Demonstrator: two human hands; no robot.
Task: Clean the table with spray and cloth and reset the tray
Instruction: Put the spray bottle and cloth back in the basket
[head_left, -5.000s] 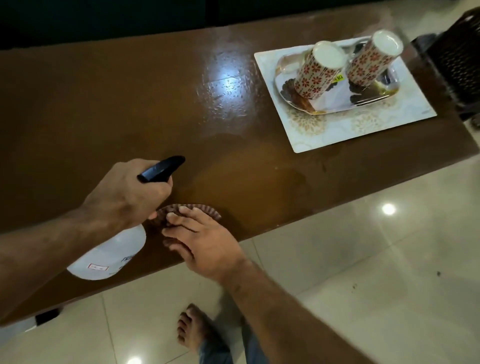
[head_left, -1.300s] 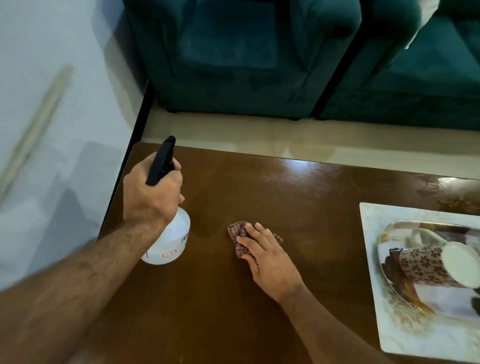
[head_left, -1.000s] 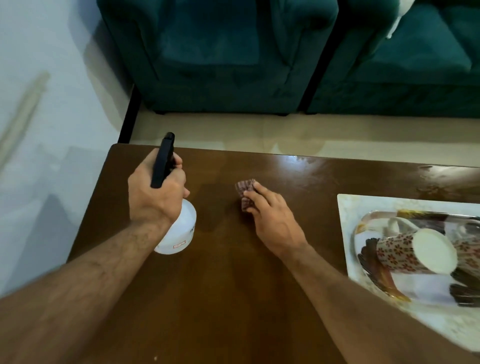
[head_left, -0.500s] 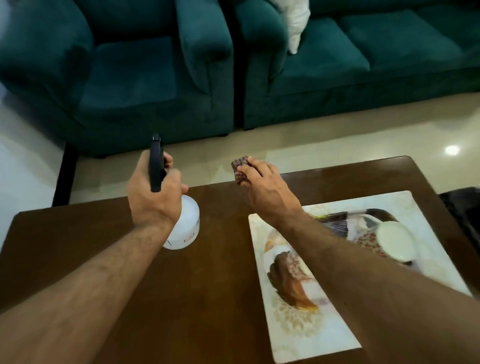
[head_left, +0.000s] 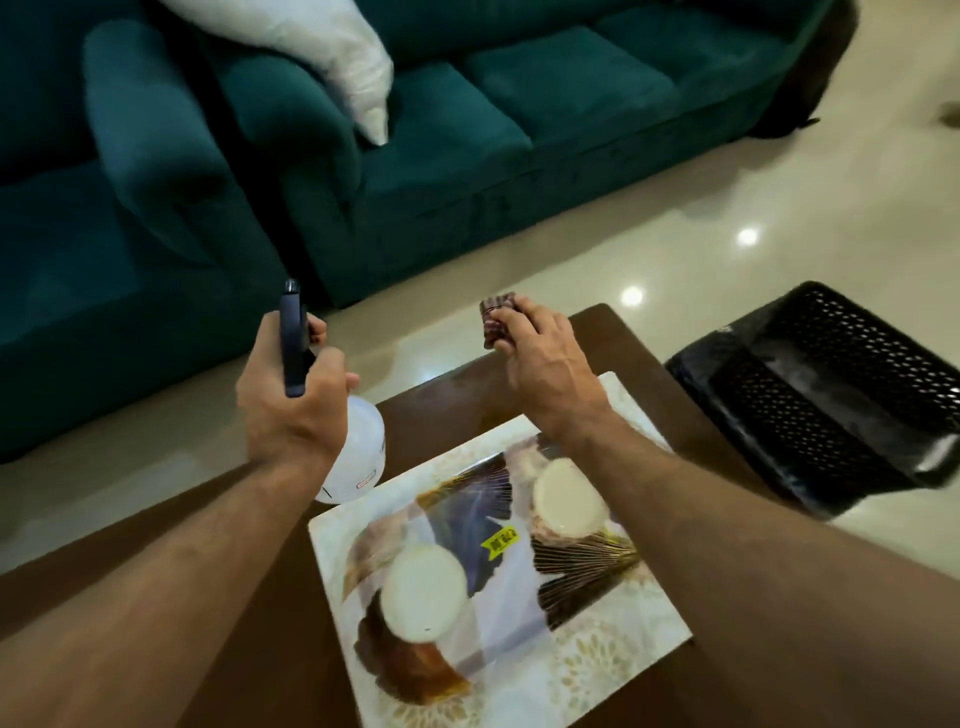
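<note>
My left hand (head_left: 293, 395) grips the black head of a white spray bottle (head_left: 358, 457), held above the brown table (head_left: 249, 623) near its far edge. My right hand (head_left: 540, 358) pinches a small bunched reddish checked cloth (head_left: 496, 322), lifted off the table over its far right corner. Below my arms a white patterned mat (head_left: 597, 665) carries a shiny decorated tray (head_left: 462, 499). Two upturned cups stand on the tray, their white bases up: one cup (head_left: 423, 595) at the left, the other cup (head_left: 569, 499) partly under my right forearm.
A teal sofa (head_left: 467, 130) with a white cushion (head_left: 332, 57) stands beyond the table across a strip of glossy tiled floor (head_left: 675, 208). A black perforated basket (head_left: 831, 389) sits on the floor right of the table.
The view has swung right along the table, so the tray now lies under my arms. My right hand has lifted the cloth off the table. My left hand still holds the bottle.
</note>
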